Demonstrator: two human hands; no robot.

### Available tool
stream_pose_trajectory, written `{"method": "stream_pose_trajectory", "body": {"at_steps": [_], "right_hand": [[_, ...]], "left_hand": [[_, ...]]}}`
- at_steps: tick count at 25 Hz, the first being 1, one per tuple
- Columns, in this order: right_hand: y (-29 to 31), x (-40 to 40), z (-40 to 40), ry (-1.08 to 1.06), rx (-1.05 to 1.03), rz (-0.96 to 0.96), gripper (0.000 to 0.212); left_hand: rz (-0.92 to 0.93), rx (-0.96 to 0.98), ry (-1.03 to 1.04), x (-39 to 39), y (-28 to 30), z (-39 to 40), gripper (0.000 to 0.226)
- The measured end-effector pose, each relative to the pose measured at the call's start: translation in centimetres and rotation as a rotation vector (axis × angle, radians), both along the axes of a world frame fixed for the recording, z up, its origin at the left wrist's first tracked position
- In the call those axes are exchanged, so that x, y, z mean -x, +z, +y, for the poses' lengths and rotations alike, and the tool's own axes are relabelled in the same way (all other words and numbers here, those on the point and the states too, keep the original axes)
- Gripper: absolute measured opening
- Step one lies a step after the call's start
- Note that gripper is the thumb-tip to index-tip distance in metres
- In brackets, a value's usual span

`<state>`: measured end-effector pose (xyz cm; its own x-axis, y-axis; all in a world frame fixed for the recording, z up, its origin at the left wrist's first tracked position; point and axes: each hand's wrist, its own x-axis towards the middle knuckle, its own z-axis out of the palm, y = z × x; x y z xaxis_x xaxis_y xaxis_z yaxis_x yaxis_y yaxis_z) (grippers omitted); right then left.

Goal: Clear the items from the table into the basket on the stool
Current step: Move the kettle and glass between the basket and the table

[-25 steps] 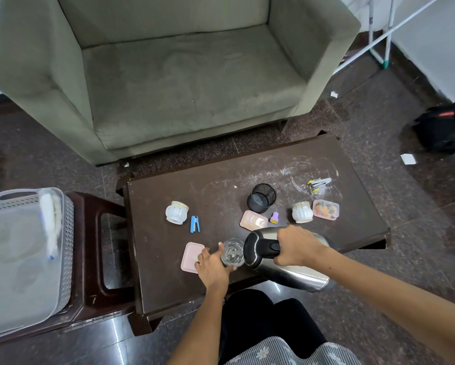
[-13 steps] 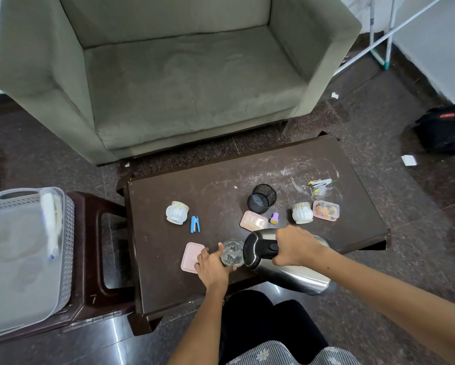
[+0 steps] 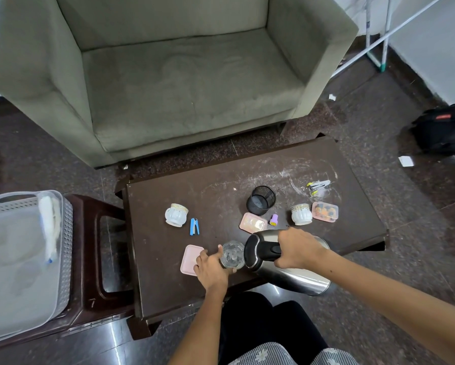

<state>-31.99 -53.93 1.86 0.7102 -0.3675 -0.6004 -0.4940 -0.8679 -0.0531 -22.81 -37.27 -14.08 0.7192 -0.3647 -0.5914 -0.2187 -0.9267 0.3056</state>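
At the near edge of the table (image 3: 221, 180) I have the kettle (image 3: 286, 270) tipped hard over, its black top leaning against the rim of the glass (image 3: 231, 255). My right hand (image 3: 297, 248) is closed tight around the black handle, knuckles up, with the steel body hanging out past the table edge toward my knees. I judge the tilt is there to bring the spout over the glass; whether anything is running out I cannot tell.

My left hand (image 3: 211, 267) is curled round the near side of the glass, fingers partly closed on its wall and thumb up by the rim. That grip looks meant to steady it on the tabletop, not to lift it. The hand also lies over a corner of the pink lid (image 3: 189, 258), flat just left of the glass.

Nothing seems cleared yet. Two white cups (image 3: 176, 214) sit apart, one left and one right, with a blue clip (image 3: 194, 227) beside the left one. A black mesh pot (image 3: 260, 200), a pink box (image 3: 252, 222), a small purple piece (image 3: 274, 220), a snack box (image 3: 325, 211) and some clips (image 3: 317, 185) crowd the right half.

To my left, well apart from all this, the basket (image 3: 65, 248) waits on the stool (image 3: 89, 259), with something white lying in it.
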Motion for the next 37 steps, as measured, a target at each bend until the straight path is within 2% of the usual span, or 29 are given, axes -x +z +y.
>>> {"method": "stream_pose_trajectory", "body": {"at_steps": [5, 9, 11, 13, 15, 19, 22, 29, 33, 37], "right_hand": [[-0.6, 1.4, -0.4, -0.027, 0.008, -0.030, 0.034], [-1.5, 3.9, -1.1, -0.035, 0.020, -0.086, 0.026], [-1.7, 5.2, -1.4, -0.117, -0.021, -0.135, 0.029], [-1.5, 6.3, -1.5, -0.220, -0.102, -0.218, 0.036], [-0.8, 7.6, -1.2, -0.321, -0.177, -0.347, 0.038], [3.0, 9.4, 0.3, -0.583, -0.310, -0.505, 0.049], [6.1, 9.1, 1.9, -0.640, -0.415, -0.627, 0.046], [10.1, 1.1, 6.4, -0.472, -0.526, -0.762, 0.042], [10.3, -5.9, 11.0, -0.393, -0.617, -0.802, 0.040], [9.5, -13.4, 17.7, -0.287, -0.698, -0.823, 0.046]], "left_hand": [[-0.012, 0.011, 0.010, 0.1, 0.2, -0.3, 0.074], [0.050, 0.027, 0.002, 0.4, 0.8, -0.5, 0.079], [0.062, 0.036, -0.007, 0.5, 1.3, -0.4, 0.072], [0.095, 0.132, 0.039, 0.4, 2.3, -0.4, 0.053], [0.206, 0.299, 0.149, 0.4, 3.8, -0.3, 0.040], [0.441, 0.487, 0.336, 1.1, 9.9, 0.0, 0.037], [0.476, 0.600, 0.473, 1.0, 14.5, 0.7, 0.039], [0.411, 0.933, 0.735, -3.1, 22.1, 7.5, 0.050], [0.339, 0.977, 0.834, -8.1, 23.8, 13.5, 0.050], [0.322, 1.009, 0.864, -14.2, 24.7, 20.6, 0.055]]}}
